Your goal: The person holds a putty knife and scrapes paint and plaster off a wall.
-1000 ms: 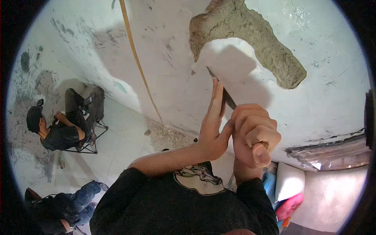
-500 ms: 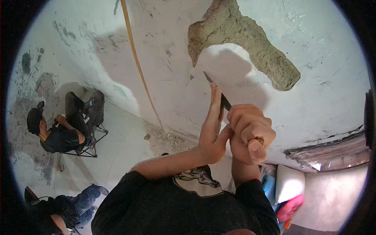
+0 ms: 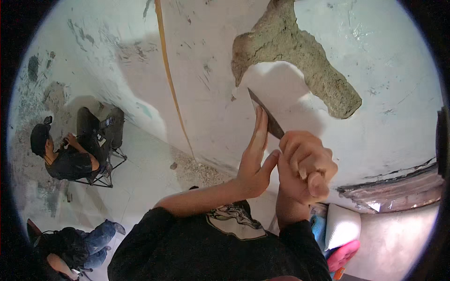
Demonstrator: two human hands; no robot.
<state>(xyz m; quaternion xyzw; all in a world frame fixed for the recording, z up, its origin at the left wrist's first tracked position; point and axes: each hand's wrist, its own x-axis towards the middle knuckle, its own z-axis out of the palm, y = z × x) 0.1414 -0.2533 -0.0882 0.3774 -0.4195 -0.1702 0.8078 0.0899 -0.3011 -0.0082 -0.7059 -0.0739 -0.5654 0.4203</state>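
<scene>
My right hand (image 3: 307, 161) is closed in a fist round the handle of a trowel, whose dark pointed blade (image 3: 269, 115) slants up and left. The fist hides the handle. The blade's tip is at the white wall (image 3: 211, 103), just below the left end of a bare patch (image 3: 300, 51) of rough grey-brown render; I cannot tell whether it touches. My left hand (image 3: 255, 164) is open, its straight fingers lying along the blade's left side and its thumb apart, close to my right fist.
A yellowish strip (image 3: 169, 77) runs down the wall on the left. Crumbled rubble (image 3: 201, 173) lies at the wall's foot. Two people sit at left, one on a folding stool (image 3: 110, 175). A white sack (image 3: 343, 226) and a pink cushion (image 3: 343, 255) stand at lower right, below a broken ledge (image 3: 393, 187).
The trowel has turned so that more of its blade face shows. My right fist has shifted slightly right and down. The whole view has moved a little.
</scene>
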